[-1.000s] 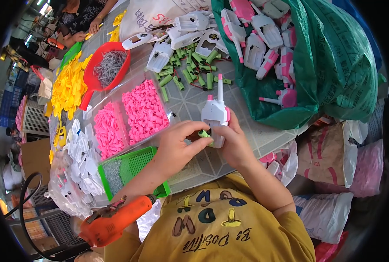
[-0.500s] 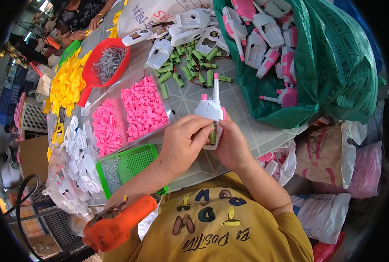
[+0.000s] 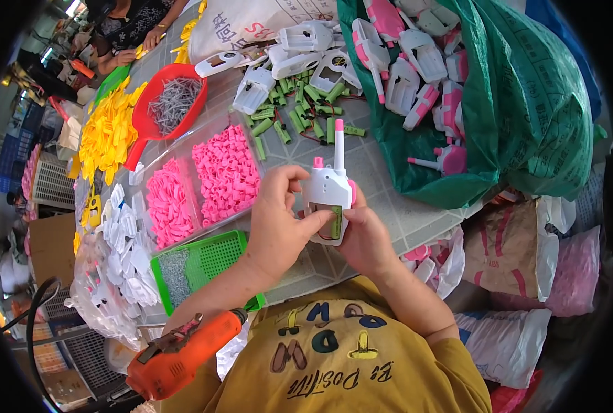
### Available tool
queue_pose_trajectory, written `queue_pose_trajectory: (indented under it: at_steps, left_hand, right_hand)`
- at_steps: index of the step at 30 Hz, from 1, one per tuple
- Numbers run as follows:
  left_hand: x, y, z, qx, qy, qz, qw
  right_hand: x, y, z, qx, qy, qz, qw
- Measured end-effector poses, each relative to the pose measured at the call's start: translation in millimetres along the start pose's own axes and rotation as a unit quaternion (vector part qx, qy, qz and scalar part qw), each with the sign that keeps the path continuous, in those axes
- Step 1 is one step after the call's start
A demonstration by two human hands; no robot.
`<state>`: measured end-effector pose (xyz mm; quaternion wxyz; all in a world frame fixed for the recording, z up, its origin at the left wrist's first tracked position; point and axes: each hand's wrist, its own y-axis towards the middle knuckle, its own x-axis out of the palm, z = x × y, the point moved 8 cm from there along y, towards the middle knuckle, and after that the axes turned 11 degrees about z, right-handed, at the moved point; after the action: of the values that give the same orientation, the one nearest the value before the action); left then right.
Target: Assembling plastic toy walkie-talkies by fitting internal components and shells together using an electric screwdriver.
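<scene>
A white and pink toy walkie-talkie [image 3: 328, 184] stands upright in front of me, its antenna pointing away. My right hand [image 3: 367, 237] grips its lower right side, the thumb beside the opening in its back. Inside that opening lies a green battery [image 3: 336, 224]. My left hand [image 3: 277, 230] holds the left side, thumb tip pressed at the battery and index finger bent beside the casing. Fingers under the toy are hidden. Beyond it lie several loose green batteries [image 3: 297, 120] with wires and white toy casings [image 3: 253, 89].
A green sack [image 3: 527, 124] full of toys stands at the right. On the left are a clear tray [image 3: 269, 180] of pink parts, a red scoop [image 3: 136, 124] of screws and a green basket [image 3: 213, 258]. An orange power screwdriver [image 3: 183, 358] hangs near my left forearm. Another person sits far left.
My left hand has shifted from fingers pinched over the opening to its thumb on the battery, with the index finger lifted. More of the battery and opening shows. The screwdriver has swung slightly.
</scene>
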<state>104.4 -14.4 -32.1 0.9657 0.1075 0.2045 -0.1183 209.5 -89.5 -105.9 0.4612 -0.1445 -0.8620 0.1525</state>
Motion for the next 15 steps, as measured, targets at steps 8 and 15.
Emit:
queue_pose_trajectory:
  at_steps: [8, 15]
  left_hand:
    - [-0.5, 10.0, -12.2, -0.014, 0.014, -0.031, 0.999]
    - [-3.3, 4.3, -28.6, -0.057, -0.089, -0.072, 0.992]
  right_hand:
    - [5.4, 4.3, -1.1, 0.02, -0.024, 0.034, 0.999]
    - [11.4, 20.8, -18.1, -0.024, -0.008, 0.013, 1.0]
